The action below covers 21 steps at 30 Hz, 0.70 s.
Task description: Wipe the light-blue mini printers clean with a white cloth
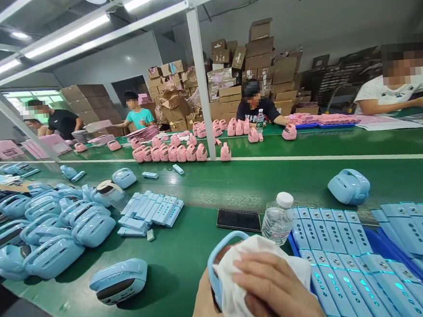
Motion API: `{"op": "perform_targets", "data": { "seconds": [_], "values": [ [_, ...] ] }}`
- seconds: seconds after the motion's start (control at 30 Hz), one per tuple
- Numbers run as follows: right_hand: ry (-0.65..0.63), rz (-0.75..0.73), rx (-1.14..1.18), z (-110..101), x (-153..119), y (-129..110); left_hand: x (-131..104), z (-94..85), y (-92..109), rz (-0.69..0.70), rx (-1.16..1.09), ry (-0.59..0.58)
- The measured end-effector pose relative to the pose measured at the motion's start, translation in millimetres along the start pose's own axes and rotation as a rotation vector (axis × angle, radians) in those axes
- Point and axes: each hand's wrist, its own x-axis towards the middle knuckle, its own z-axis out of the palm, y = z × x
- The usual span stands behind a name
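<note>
In my left hand [201, 306], low in the middle of the view, is a glossy light-blue device with a loop handle [212, 267], like a small portable speaker. Its body is mostly hidden. My right hand [278, 284] presses a crumpled white cloth [236, 272] against it, fingers bent over the fabric. Another blue device [120, 281] with a dark panel lies on the green table to the left. Just beyond my hands are a black phone [238, 220] and a clear water bottle [278, 219] with a white cap.
Many blue devices [55, 254] are heaped at left, beside stacked blue slim boxes [153, 208]. A blue tray [380, 243] of similar boxes stands at right, with one device [349, 186] behind it. Across the conveyor [285, 172], co-workers sit near pink devices [171, 153]. A white post [200, 72] rises midway.
</note>
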Motion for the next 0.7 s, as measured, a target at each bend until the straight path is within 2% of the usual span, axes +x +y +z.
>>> {"op": "perform_targets", "data": {
  "seconds": [0.03,0.1,0.17,0.2,0.27,0.3,0.4,0.53,0.6,0.7],
  "values": [
    [0.013,0.159,0.041,-3.8,2.6,2.5,-0.8,-1.4,-1.5,-0.02,-0.045,-0.015],
    [0.023,0.623,0.232,-8.8,2.2,5.7,-2.6,-7.2,-4.9,-0.087,-0.192,-0.012],
    [0.066,1.048,0.563,-7.2,-3.7,4.3,-4.8,-16.2,-8.9,-0.16,-0.372,0.055],
    [0.089,1.174,0.736,-3.5,-7.4,1.7,-6.0,-21.0,-11.1,-0.181,-0.449,0.1],
    [0.212,1.268,0.981,7.5,-14.0,-5.8,-8.3,-29.1,-14.6,-0.192,-0.506,0.162],
    [0.279,1.278,1.034,13.3,-16.3,-9.7,-9.0,-31.6,-15.1,-0.205,-0.499,0.17],
    [0.419,1.275,1.027,25.0,-19.5,-15.6,-8.6,-32.4,-9.7,-0.235,-0.408,0.129],
    [0.51,1.229,1.002,26.0,-21.9,-10.5,-2.9,-26.6,6.7,-0.095,-0.09,0.081],
    [0.535,1.243,1.004,28.9,-24.4,-9.1,-1.2,-24.4,10.9,-0.114,0.031,0.1],
    [0.588,1.359,1.043,43.1,-31.2,-14.7,-1.0,-22.0,7.8,-0.147,-0.003,0.184]
  ]
}}
